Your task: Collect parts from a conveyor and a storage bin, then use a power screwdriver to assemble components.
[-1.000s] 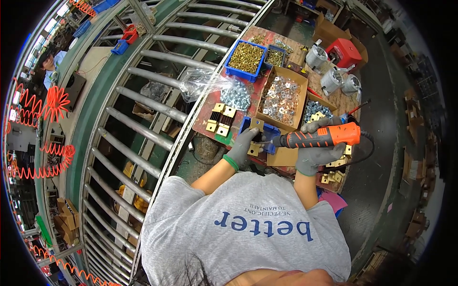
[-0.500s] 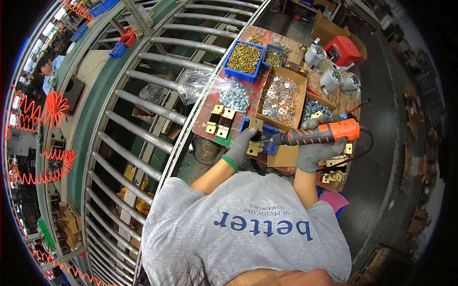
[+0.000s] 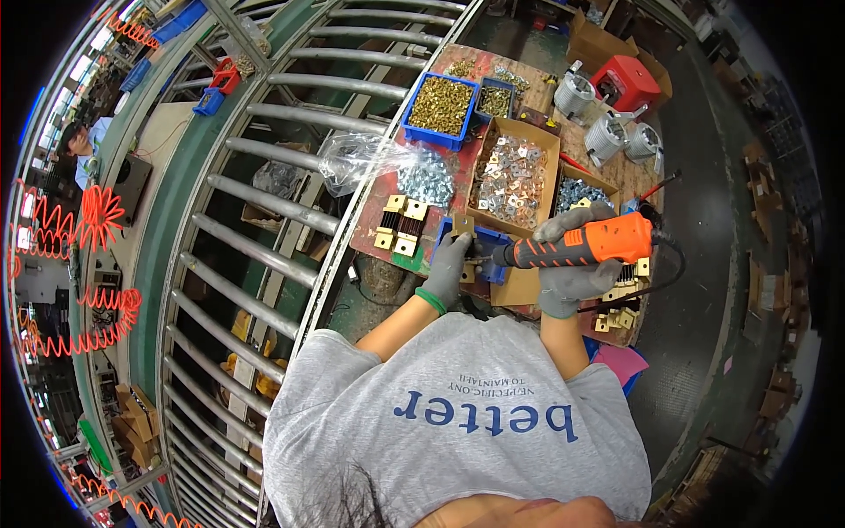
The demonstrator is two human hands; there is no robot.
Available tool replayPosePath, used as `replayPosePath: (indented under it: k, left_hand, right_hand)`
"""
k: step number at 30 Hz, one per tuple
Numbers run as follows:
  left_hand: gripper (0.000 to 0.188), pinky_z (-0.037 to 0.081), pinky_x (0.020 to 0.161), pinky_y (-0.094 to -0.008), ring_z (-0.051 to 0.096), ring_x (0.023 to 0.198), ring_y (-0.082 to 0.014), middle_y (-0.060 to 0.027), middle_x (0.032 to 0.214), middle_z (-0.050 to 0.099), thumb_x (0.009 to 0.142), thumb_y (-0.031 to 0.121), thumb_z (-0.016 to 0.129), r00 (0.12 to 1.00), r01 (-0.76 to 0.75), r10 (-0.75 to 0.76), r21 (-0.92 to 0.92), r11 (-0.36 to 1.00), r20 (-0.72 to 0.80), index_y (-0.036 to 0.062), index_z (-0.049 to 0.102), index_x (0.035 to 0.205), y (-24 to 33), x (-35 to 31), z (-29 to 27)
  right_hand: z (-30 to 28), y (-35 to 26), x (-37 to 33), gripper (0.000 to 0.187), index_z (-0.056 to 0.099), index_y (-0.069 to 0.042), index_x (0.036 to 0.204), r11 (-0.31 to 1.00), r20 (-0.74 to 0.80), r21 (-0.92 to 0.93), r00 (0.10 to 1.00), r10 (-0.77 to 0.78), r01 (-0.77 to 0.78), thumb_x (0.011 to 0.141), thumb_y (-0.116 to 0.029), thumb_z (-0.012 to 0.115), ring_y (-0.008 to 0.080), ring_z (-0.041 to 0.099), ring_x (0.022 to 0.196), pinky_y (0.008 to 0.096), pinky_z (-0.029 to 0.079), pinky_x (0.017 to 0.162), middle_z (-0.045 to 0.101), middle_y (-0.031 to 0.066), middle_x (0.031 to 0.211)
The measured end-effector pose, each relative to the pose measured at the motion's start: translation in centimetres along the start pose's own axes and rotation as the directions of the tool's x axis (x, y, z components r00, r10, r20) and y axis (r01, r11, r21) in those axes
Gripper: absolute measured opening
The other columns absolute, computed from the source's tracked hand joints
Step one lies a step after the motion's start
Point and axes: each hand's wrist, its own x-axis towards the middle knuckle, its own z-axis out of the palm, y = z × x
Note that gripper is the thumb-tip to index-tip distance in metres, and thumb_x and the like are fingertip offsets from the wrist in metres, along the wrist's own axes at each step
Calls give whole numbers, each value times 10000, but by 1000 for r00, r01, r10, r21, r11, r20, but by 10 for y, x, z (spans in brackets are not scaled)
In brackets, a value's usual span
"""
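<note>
head view | worn on head | faces steeply down | workbench close below

Even, bright overhead lighting is noted across the centre; shadows are soft and short. Strong fisheye bending is seen in the roller bars toward 9 o'clock. A black vignette is recorded around the rim. Focus is sharp on the desk; detail softens toward 3 o'clock.
</note>
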Motion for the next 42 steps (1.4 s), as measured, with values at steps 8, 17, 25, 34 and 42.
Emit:
replayPosePath:
  k: [8,17,25,34,42]
  left_hand:
    - [250,511,618,-299,585,754,-143,-50,917,587,903,187,514,990,-128,135,124,984,-50,60,505,1118,12,5,-2]
    - [346,491,739,-292,579,871,-146,-70,987,606,857,122,547,987,-135,123,124,983,102,23,493,1183,4,-4,-7]
    - [233,537,667,-311,617,799,-176,-80,926,594,879,98,516,989,-78,74,25,997,126,11,515,1096,5,-1,-13]
    - [416,492,788,-398,631,951,-312,-167,1028,646,875,289,592,755,-117,644,940,319,-124,56,513,1210,45,24,-66]
    - [519,402,946,-446,509,1123,-369,-188,1249,524,804,363,628,625,101,780,990,-101,16,122,522,1252,37,55,-94]
  right_hand:
    - [-8,-5,2,765,462,-23,1178,986,-209,-139,971,-116,88,733,-607,675,225,640,708,381,551,612,620,119,857]
    - [-25,12,-4,730,443,-30,1197,968,-198,-224,967,-161,116,762,-579,650,249,647,730,382,559,642,634,128,935]
    - [-15,-8,5,697,472,5,1065,958,-205,-245,958,-200,148,744,-580,671,224,635,645,365,560,597,624,127,817]
    - [-15,-43,-4,684,474,9,1111,966,-197,-164,953,-229,198,765,-545,675,255,655,734,406,560,689,643,172,891]
    - [-25,-64,-17,691,436,-8,1282,963,-153,-138,956,-250,230,818,-488,614,271,628,787,426,536,683,613,179,975]
